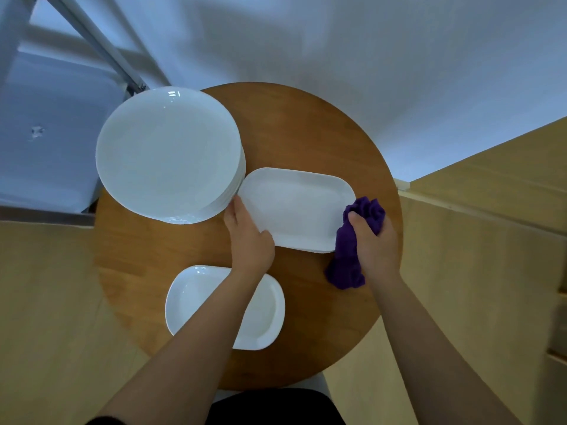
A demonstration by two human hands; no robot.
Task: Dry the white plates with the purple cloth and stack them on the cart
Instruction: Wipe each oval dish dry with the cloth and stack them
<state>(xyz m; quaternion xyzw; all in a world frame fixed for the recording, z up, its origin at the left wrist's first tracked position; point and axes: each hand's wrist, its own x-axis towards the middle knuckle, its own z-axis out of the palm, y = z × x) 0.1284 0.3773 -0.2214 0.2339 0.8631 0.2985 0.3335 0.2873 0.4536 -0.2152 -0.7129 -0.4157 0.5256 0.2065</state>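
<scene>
Gripping the bunched purple cloth (352, 246), the right hand (376, 243) flanks the rectangular plate (297, 207); left hand (250, 240) grasps its edge.

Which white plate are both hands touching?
The rectangular plate in the middle, between the left hand and the right hand holding the purple cloth.

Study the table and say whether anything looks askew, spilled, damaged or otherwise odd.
One thing stands out: the stack of round plates juts past the far left rim of the wooden table, so part of it seems unsupported. Nothing looks spilled or chipped. The two rectangular plates lie flat.
</scene>
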